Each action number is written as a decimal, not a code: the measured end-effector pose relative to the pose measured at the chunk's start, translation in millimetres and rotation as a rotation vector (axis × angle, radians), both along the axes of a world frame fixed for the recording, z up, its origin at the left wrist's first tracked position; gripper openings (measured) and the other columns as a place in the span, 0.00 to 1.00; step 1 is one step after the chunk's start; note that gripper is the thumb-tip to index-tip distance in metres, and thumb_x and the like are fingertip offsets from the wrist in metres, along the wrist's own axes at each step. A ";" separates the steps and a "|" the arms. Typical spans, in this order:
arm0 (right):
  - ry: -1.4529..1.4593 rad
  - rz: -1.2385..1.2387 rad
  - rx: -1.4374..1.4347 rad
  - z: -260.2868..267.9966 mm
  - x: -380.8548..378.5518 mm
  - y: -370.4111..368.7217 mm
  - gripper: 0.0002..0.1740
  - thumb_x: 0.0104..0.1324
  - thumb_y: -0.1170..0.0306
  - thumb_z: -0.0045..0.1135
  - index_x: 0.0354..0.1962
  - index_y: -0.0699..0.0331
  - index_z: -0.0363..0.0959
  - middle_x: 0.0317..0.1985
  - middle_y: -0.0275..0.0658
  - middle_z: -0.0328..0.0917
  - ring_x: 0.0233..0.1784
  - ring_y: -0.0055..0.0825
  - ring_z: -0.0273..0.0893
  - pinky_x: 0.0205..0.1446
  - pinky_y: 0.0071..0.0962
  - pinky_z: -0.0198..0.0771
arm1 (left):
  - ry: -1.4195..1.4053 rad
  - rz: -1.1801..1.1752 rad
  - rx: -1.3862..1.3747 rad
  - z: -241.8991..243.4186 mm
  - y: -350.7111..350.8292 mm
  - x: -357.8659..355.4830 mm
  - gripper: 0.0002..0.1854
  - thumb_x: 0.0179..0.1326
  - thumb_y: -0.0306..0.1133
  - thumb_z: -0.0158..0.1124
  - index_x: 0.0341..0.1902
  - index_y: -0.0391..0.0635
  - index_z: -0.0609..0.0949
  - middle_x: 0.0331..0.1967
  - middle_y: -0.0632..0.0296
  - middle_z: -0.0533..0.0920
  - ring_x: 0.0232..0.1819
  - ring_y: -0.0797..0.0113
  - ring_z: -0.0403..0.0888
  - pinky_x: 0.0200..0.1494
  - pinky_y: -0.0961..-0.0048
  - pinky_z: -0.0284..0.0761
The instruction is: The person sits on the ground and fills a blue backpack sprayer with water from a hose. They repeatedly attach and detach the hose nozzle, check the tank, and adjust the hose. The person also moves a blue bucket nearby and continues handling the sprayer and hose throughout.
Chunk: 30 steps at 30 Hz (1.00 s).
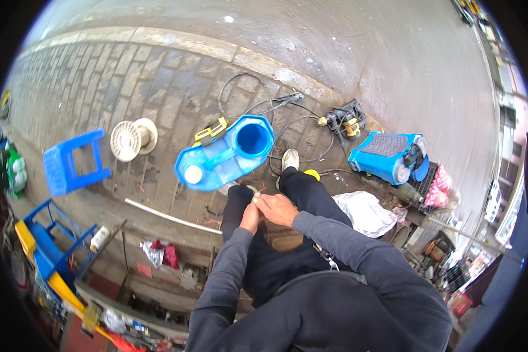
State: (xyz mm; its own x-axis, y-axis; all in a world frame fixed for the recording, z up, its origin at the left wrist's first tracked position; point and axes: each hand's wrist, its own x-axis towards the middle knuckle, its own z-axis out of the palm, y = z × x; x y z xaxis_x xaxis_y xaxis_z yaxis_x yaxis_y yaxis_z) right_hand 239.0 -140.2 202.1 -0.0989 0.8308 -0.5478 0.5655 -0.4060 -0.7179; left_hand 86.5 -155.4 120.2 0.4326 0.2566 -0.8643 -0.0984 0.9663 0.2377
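Note:
My left hand point(250, 216) and my right hand point(276, 208) meet fingertip to fingertip between my knees. Both pinch a small, thin reddish piece, possibly wire, at the fingertips; most of it is hidden by the fingers. Just beyond them stands a blue plastic backpack sprayer tank point(224, 154), its round mouth uncovered and a white cap on its lower end. A grey hose point(270, 105) curls on the paving behind the tank. A yellow round lid point(312, 174) lies beside my right shoe.
A corded power tool point(345, 121) lies near the kerb. At right are a second blue tank point(385, 154) and a white sack point(365, 213). To the left are a white plastic spool point(126, 141), a blue stool point(57, 169) and a white strip point(171, 216).

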 end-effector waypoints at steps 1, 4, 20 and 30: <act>-0.015 -0.036 0.005 -28.6 15.9 0.3 0.25 0.78 0.52 0.44 0.35 0.66 0.76 0.29 0.59 0.80 0.36 0.63 0.79 0.41 0.58 0.73 | 0.082 -0.164 0.074 -24.4 3.4 5.3 0.25 0.81 0.49 0.44 0.49 0.40 0.82 0.45 0.55 0.86 0.48 0.63 0.86 0.52 0.63 0.81; -0.040 -0.137 0.018 -101.5 52.1 -6.3 0.24 0.77 0.53 0.48 0.31 0.65 0.74 0.25 0.57 0.79 0.32 0.61 0.79 0.36 0.57 0.73 | 0.271 -0.892 0.785 -80.1 14.5 3.5 0.19 0.74 0.46 0.56 0.50 0.41 0.80 0.44 0.49 0.86 0.45 0.51 0.87 0.48 0.57 0.83; 1.025 -1.198 0.282 -146.2 130.8 -10.8 0.24 0.79 0.53 0.49 0.25 0.57 0.63 0.15 0.30 0.61 0.17 0.22 0.62 0.22 0.26 0.55 | 0.316 -1.051 1.701 -84.2 36.1 47.5 0.13 0.63 0.31 0.66 0.50 0.41 0.81 0.41 0.48 0.84 0.46 0.44 0.83 0.48 0.54 0.79; 0.803 -0.976 0.503 -162.7 162.0 -96.3 0.25 0.78 0.51 0.49 0.29 0.62 0.72 0.16 0.30 0.67 0.17 0.22 0.68 0.21 0.27 0.63 | 0.845 -0.165 1.706 -51.1 21.8 -48.2 0.12 0.67 0.30 0.64 0.51 0.41 0.85 0.42 0.54 0.89 0.43 0.61 0.87 0.50 0.65 0.80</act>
